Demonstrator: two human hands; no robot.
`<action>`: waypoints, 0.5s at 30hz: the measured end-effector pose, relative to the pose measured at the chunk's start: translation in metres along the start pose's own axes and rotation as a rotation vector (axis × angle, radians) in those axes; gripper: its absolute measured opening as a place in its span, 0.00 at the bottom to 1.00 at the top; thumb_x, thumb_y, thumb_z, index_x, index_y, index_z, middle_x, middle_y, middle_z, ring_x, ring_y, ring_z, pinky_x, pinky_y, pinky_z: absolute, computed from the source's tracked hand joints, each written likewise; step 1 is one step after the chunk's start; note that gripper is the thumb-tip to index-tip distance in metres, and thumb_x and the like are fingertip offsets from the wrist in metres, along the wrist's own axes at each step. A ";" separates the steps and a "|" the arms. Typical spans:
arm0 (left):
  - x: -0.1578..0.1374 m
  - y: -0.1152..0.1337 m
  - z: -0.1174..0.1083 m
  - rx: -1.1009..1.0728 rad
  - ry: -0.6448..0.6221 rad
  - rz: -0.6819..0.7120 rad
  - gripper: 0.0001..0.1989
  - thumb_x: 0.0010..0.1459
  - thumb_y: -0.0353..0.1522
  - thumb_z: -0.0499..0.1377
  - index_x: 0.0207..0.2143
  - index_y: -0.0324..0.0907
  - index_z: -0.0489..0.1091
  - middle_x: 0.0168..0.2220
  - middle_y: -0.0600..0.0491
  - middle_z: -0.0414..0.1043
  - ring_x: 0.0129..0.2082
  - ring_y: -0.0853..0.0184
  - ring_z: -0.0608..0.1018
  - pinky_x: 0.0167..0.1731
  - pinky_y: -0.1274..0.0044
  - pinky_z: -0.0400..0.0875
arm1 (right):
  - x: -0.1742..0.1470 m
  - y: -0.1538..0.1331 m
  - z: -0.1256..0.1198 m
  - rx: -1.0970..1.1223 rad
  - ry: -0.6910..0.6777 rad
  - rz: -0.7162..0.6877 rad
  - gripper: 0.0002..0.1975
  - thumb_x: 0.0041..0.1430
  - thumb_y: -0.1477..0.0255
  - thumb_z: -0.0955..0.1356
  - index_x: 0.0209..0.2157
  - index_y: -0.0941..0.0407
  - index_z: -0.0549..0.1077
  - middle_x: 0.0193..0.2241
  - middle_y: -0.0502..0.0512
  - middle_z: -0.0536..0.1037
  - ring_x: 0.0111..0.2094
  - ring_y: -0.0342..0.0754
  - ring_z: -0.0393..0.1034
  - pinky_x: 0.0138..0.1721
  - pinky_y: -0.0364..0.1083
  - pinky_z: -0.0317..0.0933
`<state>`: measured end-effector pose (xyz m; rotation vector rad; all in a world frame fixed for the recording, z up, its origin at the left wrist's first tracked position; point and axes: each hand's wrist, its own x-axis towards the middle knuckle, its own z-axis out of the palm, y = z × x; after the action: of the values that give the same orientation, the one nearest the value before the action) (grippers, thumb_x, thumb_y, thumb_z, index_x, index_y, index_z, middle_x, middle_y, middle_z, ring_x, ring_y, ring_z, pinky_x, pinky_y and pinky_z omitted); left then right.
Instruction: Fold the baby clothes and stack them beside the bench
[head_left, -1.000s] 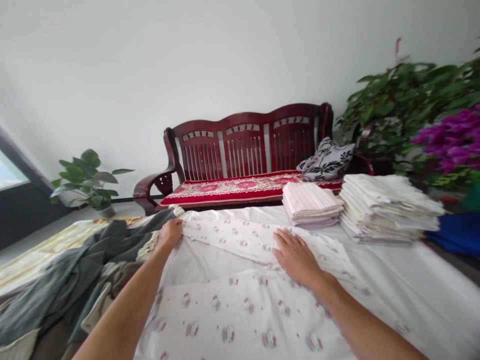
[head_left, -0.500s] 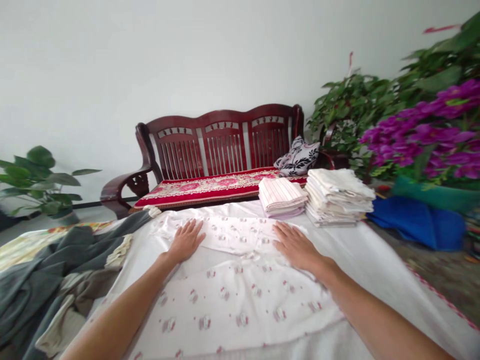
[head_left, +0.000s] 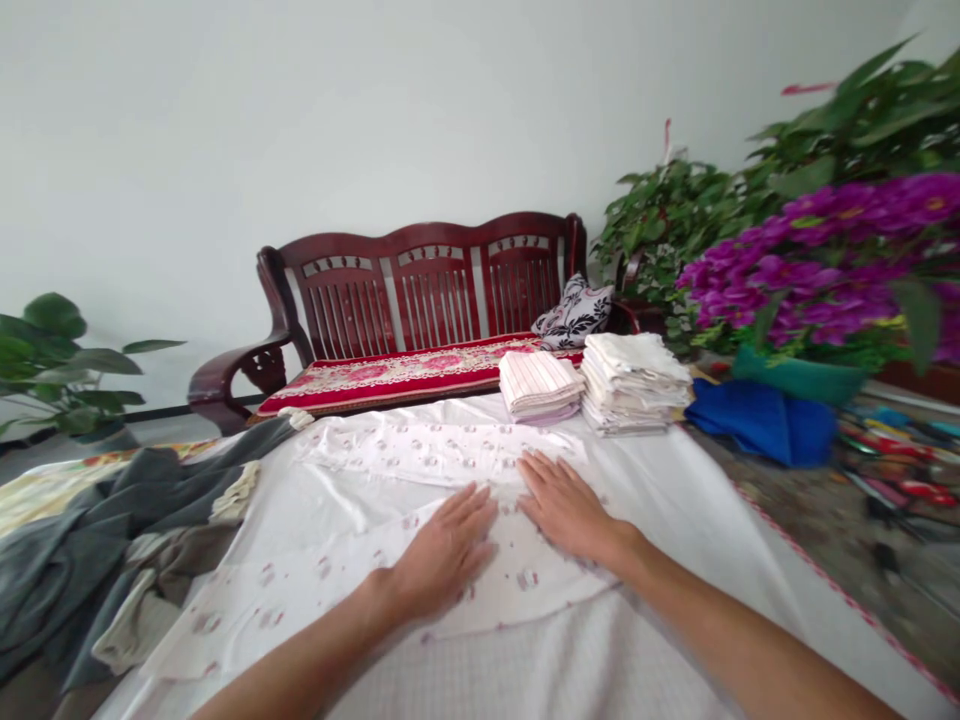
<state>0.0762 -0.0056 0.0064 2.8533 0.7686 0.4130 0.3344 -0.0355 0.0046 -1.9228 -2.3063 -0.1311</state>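
White printed pajama trousers [head_left: 360, 575] lie spread on the white sheet, their two legs stretched toward the left. My left hand [head_left: 450, 545] rests palm down over the nearer leg, with its fingers stretched out. Beside it, my right hand [head_left: 562, 500] lies flat where the two legs appear to meet, its fingers spread. Neither hand grips the cloth. The far leg [head_left: 427, 445] runs across the sheet beyond my hands. Part of the nearer leg is hidden under my left hand and forearm.
A folded striped stack [head_left: 540, 385] and a taller cream stack [head_left: 634, 380] stand at the back right of the sheet [head_left: 675, 560]. Dark grey clothes [head_left: 82, 540] are heaped at the left. Behind are a wooden bench [head_left: 435, 290], a cushion [head_left: 577, 315] and purple flowers [head_left: 817, 260].
My left hand has moved right and nearer, from the far leg to the nearer one. My right hand has shifted slightly left and nearer. The nearer leg now reaches further left.
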 end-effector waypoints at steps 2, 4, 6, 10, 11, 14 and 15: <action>-0.008 0.015 0.007 0.017 -0.076 0.067 0.29 0.69 0.43 0.50 0.70 0.47 0.52 0.72 0.48 0.48 0.71 0.56 0.51 0.68 0.59 0.51 | -0.010 0.003 0.002 0.021 -0.032 -0.047 0.31 0.70 0.60 0.55 0.68 0.59 0.56 0.69 0.60 0.56 0.70 0.55 0.47 0.68 0.59 0.42; -0.016 0.018 0.007 0.032 -0.121 0.085 0.30 0.69 0.44 0.50 0.70 0.49 0.50 0.72 0.47 0.45 0.71 0.54 0.50 0.68 0.56 0.50 | -0.018 0.020 0.001 0.011 -0.057 0.002 0.30 0.70 0.60 0.56 0.68 0.58 0.57 0.69 0.59 0.56 0.70 0.56 0.46 0.68 0.60 0.42; -0.021 0.015 0.003 0.032 -0.136 0.086 0.29 0.69 0.42 0.52 0.69 0.49 0.52 0.72 0.47 0.47 0.71 0.54 0.52 0.68 0.56 0.50 | -0.023 0.041 -0.005 -0.020 -0.066 0.095 0.29 0.69 0.62 0.56 0.67 0.57 0.58 0.69 0.60 0.57 0.70 0.56 0.46 0.67 0.62 0.42; -0.019 0.020 -0.004 -0.015 -0.073 0.006 0.20 0.65 0.32 0.56 0.59 0.46 0.68 0.65 0.48 0.63 0.67 0.56 0.63 0.66 0.59 0.56 | -0.031 0.064 -0.023 -0.037 -0.016 0.294 0.23 0.68 0.67 0.57 0.59 0.58 0.69 0.63 0.64 0.67 0.63 0.56 0.60 0.60 0.54 0.56; -0.015 0.026 -0.005 -0.042 -0.051 -0.001 0.17 0.64 0.30 0.55 0.55 0.45 0.71 0.63 0.48 0.67 0.65 0.57 0.65 0.66 0.60 0.58 | -0.033 0.063 -0.028 -0.032 -0.002 0.355 0.21 0.68 0.67 0.57 0.54 0.57 0.72 0.59 0.64 0.71 0.59 0.56 0.65 0.56 0.53 0.59; 0.003 0.053 -0.004 -0.152 -0.014 0.051 0.14 0.65 0.29 0.54 0.50 0.45 0.74 0.58 0.51 0.72 0.61 0.61 0.70 0.63 0.66 0.62 | -0.033 0.055 -0.040 0.008 -0.033 0.513 0.19 0.68 0.63 0.57 0.43 0.56 0.75 0.47 0.63 0.78 0.50 0.58 0.71 0.46 0.52 0.63; 0.011 0.064 -0.003 -0.181 -0.019 0.073 0.14 0.65 0.30 0.54 0.51 0.45 0.73 0.58 0.50 0.72 0.60 0.62 0.70 0.62 0.67 0.64 | -0.031 0.052 -0.043 0.028 -0.061 0.550 0.19 0.68 0.61 0.57 0.43 0.56 0.75 0.46 0.63 0.78 0.49 0.58 0.72 0.45 0.52 0.63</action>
<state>0.1143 -0.0546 0.0255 2.7177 0.5918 0.4412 0.3930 -0.0631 0.0410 -2.4846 -1.7091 0.0192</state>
